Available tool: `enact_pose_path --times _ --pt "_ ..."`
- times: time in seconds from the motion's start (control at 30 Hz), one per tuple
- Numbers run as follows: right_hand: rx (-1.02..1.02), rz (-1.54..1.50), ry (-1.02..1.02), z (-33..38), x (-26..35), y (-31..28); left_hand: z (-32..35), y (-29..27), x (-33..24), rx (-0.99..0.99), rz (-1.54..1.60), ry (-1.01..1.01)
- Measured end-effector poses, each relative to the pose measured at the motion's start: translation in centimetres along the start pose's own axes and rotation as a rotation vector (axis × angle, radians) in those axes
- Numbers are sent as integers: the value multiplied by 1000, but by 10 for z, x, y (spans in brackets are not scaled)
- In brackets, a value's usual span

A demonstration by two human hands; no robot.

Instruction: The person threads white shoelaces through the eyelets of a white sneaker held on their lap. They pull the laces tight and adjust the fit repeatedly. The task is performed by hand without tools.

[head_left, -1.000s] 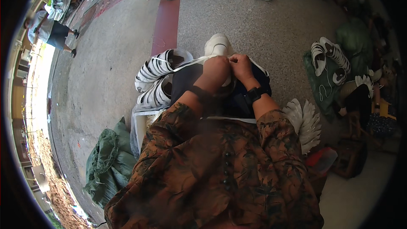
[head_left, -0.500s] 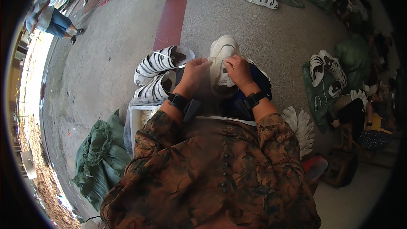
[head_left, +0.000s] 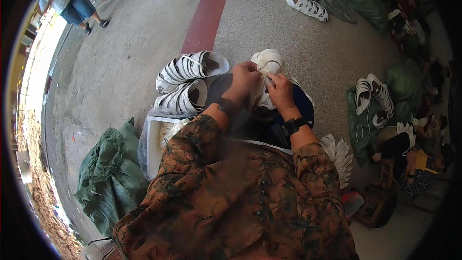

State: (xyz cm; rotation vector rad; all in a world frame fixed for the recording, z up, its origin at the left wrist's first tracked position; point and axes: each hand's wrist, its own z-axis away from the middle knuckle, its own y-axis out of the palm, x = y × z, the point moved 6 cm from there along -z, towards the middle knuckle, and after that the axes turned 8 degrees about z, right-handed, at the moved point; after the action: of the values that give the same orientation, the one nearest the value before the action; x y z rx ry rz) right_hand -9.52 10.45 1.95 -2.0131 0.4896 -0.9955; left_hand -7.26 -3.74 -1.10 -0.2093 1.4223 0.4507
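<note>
- Shoe [head_left: 268,59], pale cream: lies over the wearer's dark-clothed lap [head_left: 305,102], toe pointing away from the body, both hands on its upper.
- Left hand [head_left: 244,78]: at the shoe's left side, fingertips drawn together in a pinching grip; what lies between them cannot be made out.
- Right hand [head_left: 281,90]: opposite, fingers bent and touching the upper near the lacing area; cannot tell whether this grip is closed on anything.
- Black wristband [head_left: 293,126] on right wrist.
- Two striped shoes [head_left: 182,71], white with dark gaps, side by side just left of the lap.
- White box [head_left: 154,145], nearer the body, pale pieces inside; green sack [head_left: 111,172] beyond it to the left.
- White layered pieces [head_left: 338,156], fanned, near the right elbow.
- Farther right: laced white shoes [head_left: 380,95] on green cloth [head_left: 357,137].
- Single white shoe [head_left: 306,6] on the floor [head_left: 269,29], well ahead.
</note>
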Motion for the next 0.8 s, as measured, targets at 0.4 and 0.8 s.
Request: enact_pose_path --times 0.4,0.8 --pt "-18 -66 -8 -2 -2 -1 0 30 -26 147 -818 267" --pt "-17 -47 9 -6 -3 -1 -16 9 0 71 -507 184"
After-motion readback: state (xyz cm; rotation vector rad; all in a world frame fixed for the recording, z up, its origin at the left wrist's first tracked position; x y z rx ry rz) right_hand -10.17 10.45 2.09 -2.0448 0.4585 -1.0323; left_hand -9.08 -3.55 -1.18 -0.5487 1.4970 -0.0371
